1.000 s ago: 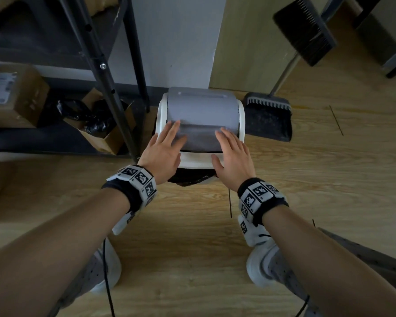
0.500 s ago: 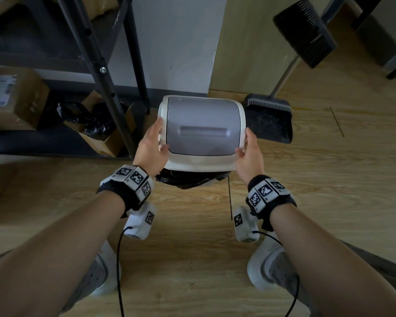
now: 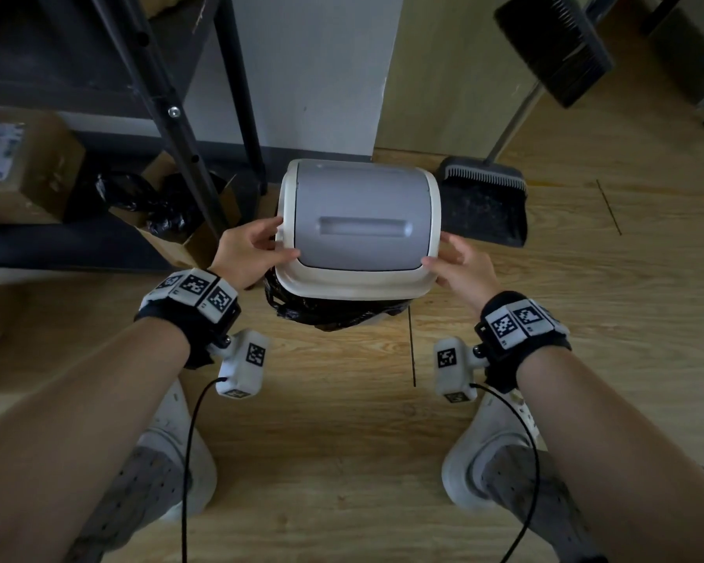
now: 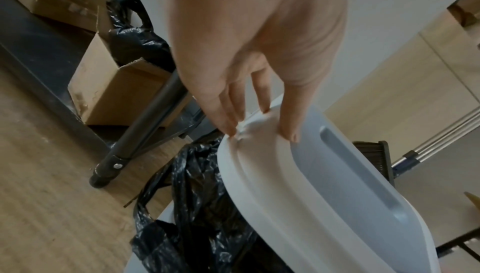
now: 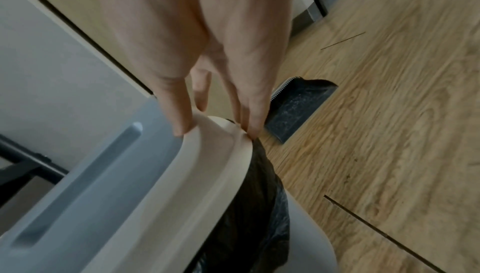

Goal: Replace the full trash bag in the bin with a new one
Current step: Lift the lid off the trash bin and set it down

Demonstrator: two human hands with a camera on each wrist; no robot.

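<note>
Here the left hand (image 3: 248,253) and right hand (image 3: 466,270) each pinch a side of the bin lid (image 3: 358,229), thumbs on top; the black trash bag (image 3: 322,310) shows beneath it.

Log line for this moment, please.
step: lid removal | left hand: grips lid left edge | right hand: grips right edge | bag: in bin

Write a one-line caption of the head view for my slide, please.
Both hands, left hand and right hand, grip the bin lid at its sides above the black trash bag.
</note>
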